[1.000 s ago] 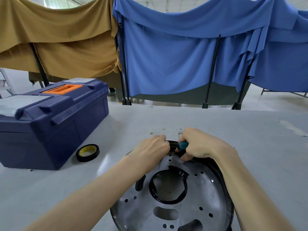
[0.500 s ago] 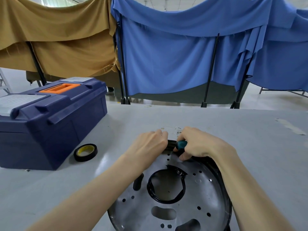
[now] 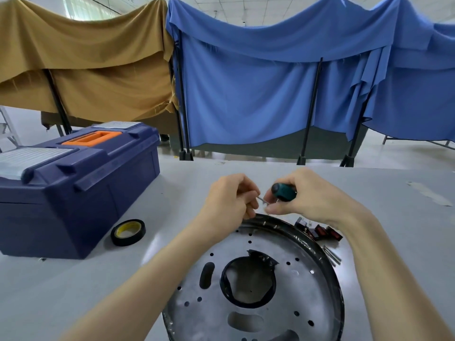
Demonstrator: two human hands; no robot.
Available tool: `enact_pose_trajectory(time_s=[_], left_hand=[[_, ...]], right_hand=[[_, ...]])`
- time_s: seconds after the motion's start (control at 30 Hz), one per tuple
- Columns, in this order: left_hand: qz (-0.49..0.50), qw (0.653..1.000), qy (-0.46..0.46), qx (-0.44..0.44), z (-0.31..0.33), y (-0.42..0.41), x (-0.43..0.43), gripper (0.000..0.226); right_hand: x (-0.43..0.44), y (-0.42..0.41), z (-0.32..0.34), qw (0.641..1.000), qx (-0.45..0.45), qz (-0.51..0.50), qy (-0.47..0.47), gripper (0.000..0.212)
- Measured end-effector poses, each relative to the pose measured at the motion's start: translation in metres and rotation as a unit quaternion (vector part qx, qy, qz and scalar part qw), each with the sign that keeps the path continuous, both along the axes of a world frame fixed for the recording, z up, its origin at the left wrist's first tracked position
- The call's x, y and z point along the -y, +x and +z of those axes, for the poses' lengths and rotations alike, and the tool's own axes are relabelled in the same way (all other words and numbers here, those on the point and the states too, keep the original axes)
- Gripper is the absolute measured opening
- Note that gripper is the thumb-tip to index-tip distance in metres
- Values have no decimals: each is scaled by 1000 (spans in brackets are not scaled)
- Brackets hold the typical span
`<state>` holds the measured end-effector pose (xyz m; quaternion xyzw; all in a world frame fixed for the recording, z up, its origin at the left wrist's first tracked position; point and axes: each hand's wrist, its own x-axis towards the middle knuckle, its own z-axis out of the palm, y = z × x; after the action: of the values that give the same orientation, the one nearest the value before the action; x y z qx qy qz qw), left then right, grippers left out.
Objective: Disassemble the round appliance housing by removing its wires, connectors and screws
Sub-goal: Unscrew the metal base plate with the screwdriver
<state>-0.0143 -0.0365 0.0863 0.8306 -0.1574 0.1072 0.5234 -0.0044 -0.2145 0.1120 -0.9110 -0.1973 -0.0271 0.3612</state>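
Housing (image 3: 283, 286), a round perforated metal plate with a black rim, lies flat on the grey table (image 3: 369, 193) at bottom centre, its near edge cut off by the frame. Just above its far rim the left hand (image 3: 229, 200) pinches a small metal piece (image 3: 260, 199) with curled fingers, and the right hand (image 3: 310, 200) is wrapped round a green-handled screwdriver (image 3: 283, 191), fingertips at that same piece. Red-black connectors (image 3: 320, 231) and loose metal pins (image 3: 332, 254) lie right of the rim; black tape roll (image 3: 128, 232) and navy toolbox (image 3: 81, 188) are to the left
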Motion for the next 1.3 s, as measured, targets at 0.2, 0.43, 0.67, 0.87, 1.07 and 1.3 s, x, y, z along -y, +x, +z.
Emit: enact_pose_trajectory(time_s=[0.2,0.43,0.67,0.87,1.07,1.3], left_hand=[[14,997,65,43,-4,0,5,16],[44,914,404,-3,-36,10,-18,58],[29,929,367,-21,-39,13,-23,46],[25,931,365,-7,-41,12,-23,42],[28,929,368,-8,-44,16,-25,53],[83,916,389,-46,-40,18,-37,62]], right_hand=[[11,-1,4,999,-34,-20,-36,14],[67,12,-15,962,-180,-163,-122,14],[89,26,-43,909,-270,-225,-225,19],[86,33,-57,901,-289,-222,-236,20],[84,32,-56,905,-280,-217,-235,17],[69,17,-24,955,-225,-143,-128,36]])
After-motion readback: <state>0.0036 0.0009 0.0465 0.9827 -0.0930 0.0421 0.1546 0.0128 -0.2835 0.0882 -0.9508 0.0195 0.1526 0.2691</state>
